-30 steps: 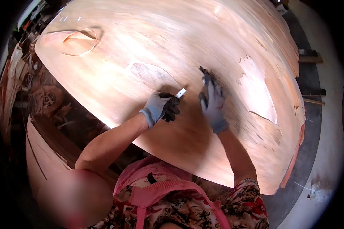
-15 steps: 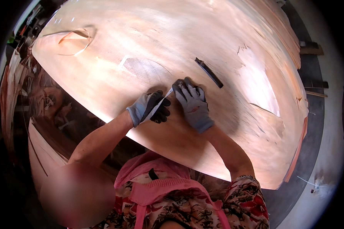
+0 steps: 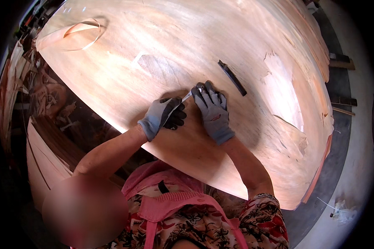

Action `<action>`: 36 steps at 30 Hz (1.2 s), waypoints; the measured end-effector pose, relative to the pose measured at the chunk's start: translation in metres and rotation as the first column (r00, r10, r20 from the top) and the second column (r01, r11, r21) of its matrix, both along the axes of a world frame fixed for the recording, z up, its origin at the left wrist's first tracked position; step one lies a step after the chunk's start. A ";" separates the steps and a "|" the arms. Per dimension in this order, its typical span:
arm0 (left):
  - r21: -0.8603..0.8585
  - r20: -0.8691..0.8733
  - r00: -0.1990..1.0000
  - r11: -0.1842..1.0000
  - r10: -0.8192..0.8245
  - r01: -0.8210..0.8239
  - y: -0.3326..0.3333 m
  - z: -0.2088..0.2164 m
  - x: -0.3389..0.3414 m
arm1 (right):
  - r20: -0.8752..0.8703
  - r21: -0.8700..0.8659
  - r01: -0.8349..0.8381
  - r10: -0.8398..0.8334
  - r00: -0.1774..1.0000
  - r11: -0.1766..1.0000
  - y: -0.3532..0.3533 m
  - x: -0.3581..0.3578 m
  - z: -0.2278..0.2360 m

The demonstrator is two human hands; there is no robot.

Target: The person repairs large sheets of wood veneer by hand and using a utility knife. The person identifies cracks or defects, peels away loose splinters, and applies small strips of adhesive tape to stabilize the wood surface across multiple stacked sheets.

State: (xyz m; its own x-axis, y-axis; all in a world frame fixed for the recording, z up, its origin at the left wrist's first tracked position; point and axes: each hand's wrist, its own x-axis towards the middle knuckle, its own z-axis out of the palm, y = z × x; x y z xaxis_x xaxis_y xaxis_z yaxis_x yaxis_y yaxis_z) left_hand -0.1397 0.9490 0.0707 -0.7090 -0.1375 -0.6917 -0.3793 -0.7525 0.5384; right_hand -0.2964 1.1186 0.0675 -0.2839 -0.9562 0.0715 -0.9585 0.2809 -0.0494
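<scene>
Our left grip, in a grey glove with dark fingers, is closed around a narrow white strip, below and to the left of the black bar. That strip slants up toward our right grip, its upper end meeting the gloved fingertips; whether they pinch it, we cannot tell. Our right grip is palm down over the wood veneer sheet, just below and left of the black bar and apart from it. On that same sheet, we see a pale, mesh-like patch left of the bar, a ragged-edged pale area to its right, and, well off to its upper left, a curled wood shaving. Well below the bar, our pink apron sits beside the sheet's near edge.
</scene>
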 end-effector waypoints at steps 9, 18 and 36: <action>-0.881 0.371 0.904 -0.389 -0.211 0.270 0.001 0.013 0.004 | -0.086 -0.008 -0.034 0.033 0.996 0.999 -0.006 0.004 0.009; -0.376 -0.268 0.705 0.603 0.656 -0.704 -0.072 -0.002 0.084 | -0.094 -0.054 -0.027 0.021 0.995 0.998 -0.005 0.006 -0.002; -0.642 -0.253 0.295 0.068 0.921 -0.764 -0.091 -0.063 0.330 | -0.157 -0.117 -0.072 0.053 0.986 0.991 -0.009 0.005 0.000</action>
